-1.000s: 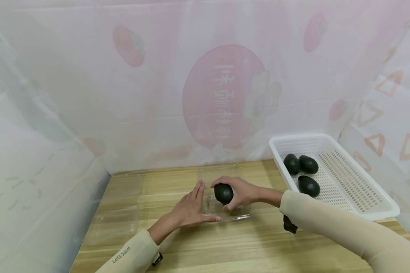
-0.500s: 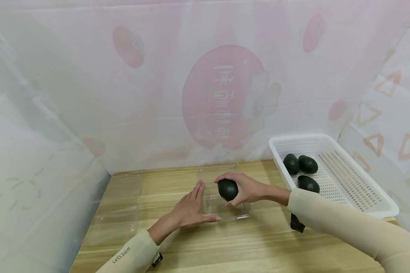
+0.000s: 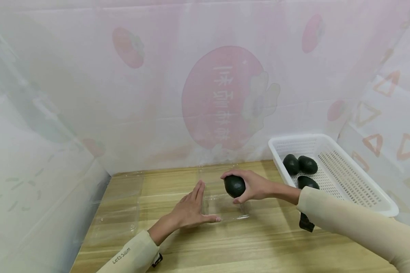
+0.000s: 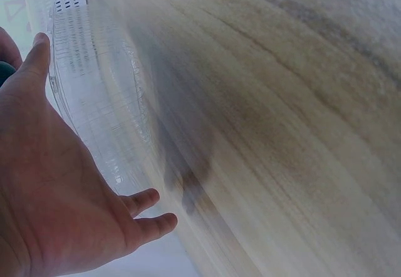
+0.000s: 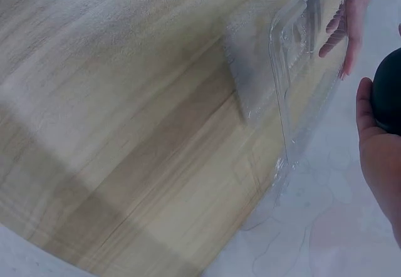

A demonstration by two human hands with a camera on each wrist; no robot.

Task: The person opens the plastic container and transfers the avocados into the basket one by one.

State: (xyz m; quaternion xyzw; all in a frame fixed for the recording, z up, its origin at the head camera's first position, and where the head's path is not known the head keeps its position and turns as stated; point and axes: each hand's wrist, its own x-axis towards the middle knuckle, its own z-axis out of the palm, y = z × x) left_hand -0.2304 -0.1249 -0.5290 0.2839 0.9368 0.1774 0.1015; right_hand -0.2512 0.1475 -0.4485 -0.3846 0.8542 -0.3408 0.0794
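Note:
A dark green avocado point(image 3: 234, 186) is gripped between the thumb and fingers of my right hand point(image 3: 256, 185). It is held over the right side of an opened clear plastic clamshell box point(image 3: 225, 218). In the right wrist view, the avocado point(image 5: 390, 95) is cut off by the frame edge. My left hand point(image 3: 189, 208) lies along the box's left side, fingers extended and thumb at its near edge. The left wrist view shows the left hand point(image 4: 56, 183) with its fingers spread beside the clear box point(image 4: 100, 95).
A white perforated basket point(image 3: 345, 170) stands at the right, with avocados point(image 3: 291, 164) at its left side. One of them is partly hidden by my right sleeve. Another clear plastic box point(image 3: 117, 216) lies on the wooden table point(image 3: 205, 250) at left. Printed curtains enclose the table.
My right hand has shifted to the right and slightly away from me, carrying the avocado along. The left hand and the box have stayed put.

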